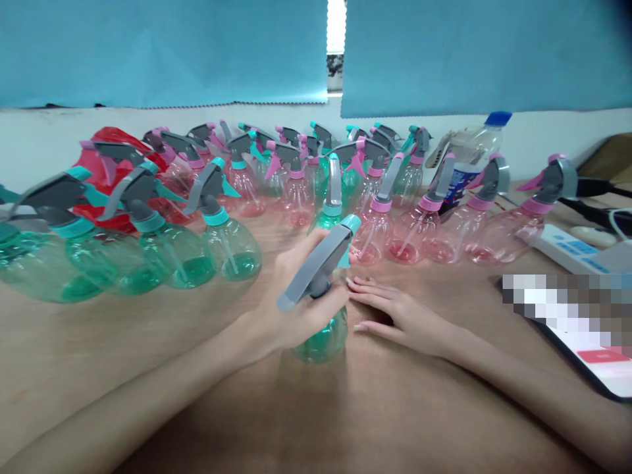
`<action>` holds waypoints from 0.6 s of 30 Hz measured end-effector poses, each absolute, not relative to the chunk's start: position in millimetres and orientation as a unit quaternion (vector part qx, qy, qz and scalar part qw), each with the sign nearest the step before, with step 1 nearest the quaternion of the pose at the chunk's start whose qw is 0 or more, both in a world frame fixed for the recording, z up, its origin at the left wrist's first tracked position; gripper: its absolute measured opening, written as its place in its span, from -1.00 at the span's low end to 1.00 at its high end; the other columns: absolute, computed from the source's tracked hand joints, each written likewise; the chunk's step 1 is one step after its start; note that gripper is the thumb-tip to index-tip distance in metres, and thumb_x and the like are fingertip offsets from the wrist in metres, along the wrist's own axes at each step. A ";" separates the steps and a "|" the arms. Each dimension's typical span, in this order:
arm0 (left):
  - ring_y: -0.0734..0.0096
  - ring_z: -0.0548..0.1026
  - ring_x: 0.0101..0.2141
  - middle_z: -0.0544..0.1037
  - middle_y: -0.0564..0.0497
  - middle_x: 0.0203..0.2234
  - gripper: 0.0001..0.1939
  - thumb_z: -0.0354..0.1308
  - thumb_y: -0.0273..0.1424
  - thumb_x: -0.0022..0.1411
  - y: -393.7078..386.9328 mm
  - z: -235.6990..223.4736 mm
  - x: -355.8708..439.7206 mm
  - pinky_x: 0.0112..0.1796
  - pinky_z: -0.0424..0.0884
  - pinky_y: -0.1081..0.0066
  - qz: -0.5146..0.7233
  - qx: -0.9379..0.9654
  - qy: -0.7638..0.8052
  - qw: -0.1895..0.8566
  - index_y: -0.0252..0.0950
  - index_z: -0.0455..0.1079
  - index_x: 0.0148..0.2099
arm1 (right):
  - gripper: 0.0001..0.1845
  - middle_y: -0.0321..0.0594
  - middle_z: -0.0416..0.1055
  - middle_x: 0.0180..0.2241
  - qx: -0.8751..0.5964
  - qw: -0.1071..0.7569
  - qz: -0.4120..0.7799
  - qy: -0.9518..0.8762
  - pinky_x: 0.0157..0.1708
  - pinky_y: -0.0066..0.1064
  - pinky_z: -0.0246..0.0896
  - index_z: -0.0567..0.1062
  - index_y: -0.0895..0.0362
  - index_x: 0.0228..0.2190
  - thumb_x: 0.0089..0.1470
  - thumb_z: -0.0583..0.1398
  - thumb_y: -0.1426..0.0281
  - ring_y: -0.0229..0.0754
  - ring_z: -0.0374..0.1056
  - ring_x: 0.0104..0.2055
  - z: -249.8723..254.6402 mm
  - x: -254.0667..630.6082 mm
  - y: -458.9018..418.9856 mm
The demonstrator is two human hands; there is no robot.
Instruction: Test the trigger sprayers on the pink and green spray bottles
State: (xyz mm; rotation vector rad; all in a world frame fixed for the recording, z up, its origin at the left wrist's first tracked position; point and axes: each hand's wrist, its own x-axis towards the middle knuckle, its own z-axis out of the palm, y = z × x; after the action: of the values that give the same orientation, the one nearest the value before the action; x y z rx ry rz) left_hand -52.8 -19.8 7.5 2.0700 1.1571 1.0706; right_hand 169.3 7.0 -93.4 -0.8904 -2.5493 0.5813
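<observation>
My left hand (296,299) is wrapped round the neck of a green spray bottle (323,336) that stands on the wooden table (345,415). The bottle's grey trigger head (318,263) with a teal nozzle sticks out above my fingers. My right hand (395,313) lies flat on the table just right of the bottle, fingers stretched out and holding nothing; its fingertips are close to the bottle.
Several green spray bottles (172,253) stand at the left and several pink ones (444,230) at the right and back. A clear water bottle (469,155) and a red bag (108,164) stand behind. A phone (592,355), a power strip (573,253) and cables lie at the right.
</observation>
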 end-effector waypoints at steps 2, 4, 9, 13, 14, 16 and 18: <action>0.47 0.34 -0.58 0.32 0.17 -0.56 -0.84 0.03 -0.50 0.04 -19.2 9.7 -51.8 -0.55 0.28 0.43 0.417 0.758 0.405 0.296 -0.18 0.15 -0.30 | -0.37 -0.08 0.20 0.25 -0.318 0.185 0.207 -0.907 0.26 0.01 0.06 0.24 0.07 0.23 0.21 0.13 0.09 0.01 0.08 0.31 -93.6 169.4 7.2; 0.51 0.29 -0.60 0.32 0.17 -0.56 -0.83 0.03 -0.51 0.03 -19.1 11.7 -50.1 -0.56 0.25 0.43 0.430 0.752 0.396 0.306 -0.18 0.10 -0.35 | -0.37 -0.09 0.21 0.25 -0.318 0.189 0.210 -0.905 0.26 0.02 0.05 0.24 0.05 0.23 0.20 0.13 0.10 0.02 0.08 0.31 -94.4 169.7 7.5; 0.55 0.22 -0.63 0.32 0.17 -0.56 -0.83 0.04 -0.51 0.01 -20.2 14.7 -48.0 -0.59 0.18 0.43 0.431 0.749 0.406 0.298 -0.19 0.10 -0.37 | -0.37 -0.12 0.22 0.24 -0.315 0.196 0.216 -0.903 0.26 0.02 0.04 0.23 0.02 0.24 0.20 0.13 0.10 0.02 0.09 0.31 -95.6 170.1 8.0; 0.52 0.23 -0.63 0.30 0.18 -0.57 -0.84 0.04 -0.50 0.01 -19.7 14.5 -51.2 -0.58 0.16 0.42 0.419 0.754 0.407 0.301 -0.19 0.11 -0.37 | -0.36 -0.12 0.19 0.26 -0.322 0.179 0.210 -0.905 0.27 0.00 0.04 0.22 0.05 0.24 0.21 0.12 0.08 0.01 0.06 0.32 -94.5 169.9 7.9; 0.52 0.24 -0.63 0.29 0.18 -0.58 -0.83 0.04 -0.51 0.02 -19.4 14.0 -52.1 -0.58 0.16 0.42 0.412 0.757 0.407 0.304 -0.18 0.11 -0.36 | -0.35 -0.11 0.19 0.26 -0.323 0.175 0.208 -0.906 0.27 0.00 0.03 0.22 0.06 0.24 0.21 0.11 0.07 0.01 0.05 0.32 -94.1 169.7 7.8; 0.52 0.24 -0.62 0.28 0.19 -0.57 -0.82 0.05 -0.51 0.04 -18.8 11.6 -53.6 -0.59 0.15 0.44 0.402 0.762 0.404 0.307 -0.18 0.13 -0.32 | -0.34 -0.11 0.18 0.26 -0.323 0.174 0.207 -0.907 0.27 0.00 0.03 0.21 0.07 0.25 0.21 0.11 0.07 0.01 0.04 0.33 -93.5 169.4 7.6; 0.53 0.25 -0.61 0.31 0.17 -0.52 -0.80 0.07 -0.51 0.08 -18.0 7.7 -54.3 -0.59 0.17 0.45 0.402 0.764 0.406 0.300 -0.18 0.18 -0.24 | -0.35 -0.12 0.20 0.25 -0.321 0.182 0.209 -0.906 0.27 0.01 0.03 0.20 0.04 0.25 0.21 0.12 0.08 0.01 0.06 0.32 -93.3 169.2 7.4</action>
State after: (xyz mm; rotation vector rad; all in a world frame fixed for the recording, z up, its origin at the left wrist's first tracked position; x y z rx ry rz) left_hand -54.3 -18.0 7.7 2.0274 1.0782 1.0684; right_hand 169.2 7.4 -93.3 -0.9063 -2.5569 0.5914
